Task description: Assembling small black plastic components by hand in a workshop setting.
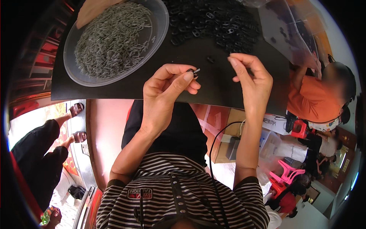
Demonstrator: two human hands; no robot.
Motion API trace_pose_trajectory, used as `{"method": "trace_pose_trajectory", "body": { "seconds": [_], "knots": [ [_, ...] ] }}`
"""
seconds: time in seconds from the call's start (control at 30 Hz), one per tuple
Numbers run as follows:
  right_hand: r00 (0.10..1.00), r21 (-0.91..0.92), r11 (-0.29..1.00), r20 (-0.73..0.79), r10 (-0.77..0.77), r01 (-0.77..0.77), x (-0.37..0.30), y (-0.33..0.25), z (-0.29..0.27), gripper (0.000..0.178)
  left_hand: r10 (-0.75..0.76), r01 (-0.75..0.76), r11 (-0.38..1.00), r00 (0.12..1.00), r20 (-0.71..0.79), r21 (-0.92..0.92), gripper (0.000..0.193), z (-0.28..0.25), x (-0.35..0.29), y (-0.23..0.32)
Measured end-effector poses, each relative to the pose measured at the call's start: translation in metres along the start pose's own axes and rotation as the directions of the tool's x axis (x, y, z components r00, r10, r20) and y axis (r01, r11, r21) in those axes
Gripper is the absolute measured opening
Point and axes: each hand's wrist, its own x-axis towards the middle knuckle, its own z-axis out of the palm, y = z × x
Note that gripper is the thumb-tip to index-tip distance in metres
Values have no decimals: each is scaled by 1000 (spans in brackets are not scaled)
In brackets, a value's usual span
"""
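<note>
My left hand (162, 89) pinches a small black oval piece (191, 71) between thumb and fingers, above the table's near edge. A short metal pin (197, 70) sticks out of this piece toward the right. To the right, my right hand (254, 78) hangs over the table with thumb and forefinger tips pressed together; what lies between them, if anything, is too small to make out. Just left of those fingertips, a loose black piece (210, 59) rests on the tabletop. Beyond my hands spreads a heap of similar black pieces (217, 26).
A round clear tray (162, 40) full of grey metal pins (110, 44) stands at the far left of the dark table (114, 92), with a brown sheet (89, 13) on its far side. A clear plastic bin (280, 23) and a person in orange (316, 99) are at right.
</note>
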Motion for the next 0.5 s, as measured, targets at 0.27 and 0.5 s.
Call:
{"method": "trace_pose_trajectory", "body": {
  "seconds": [0.27, 0.5],
  "knots": [
    [976, -194, 957, 63, -206, 215, 6, 25, 7, 12, -50, 21, 991, 975, 215, 134, 16, 7, -1, -8],
    [964, -204, 944, 118, -239, 259, 5, 24, 19, 21, -118, 109, 993, 968, 222, 54, 16, 10, -9, -10]
  ]
}}
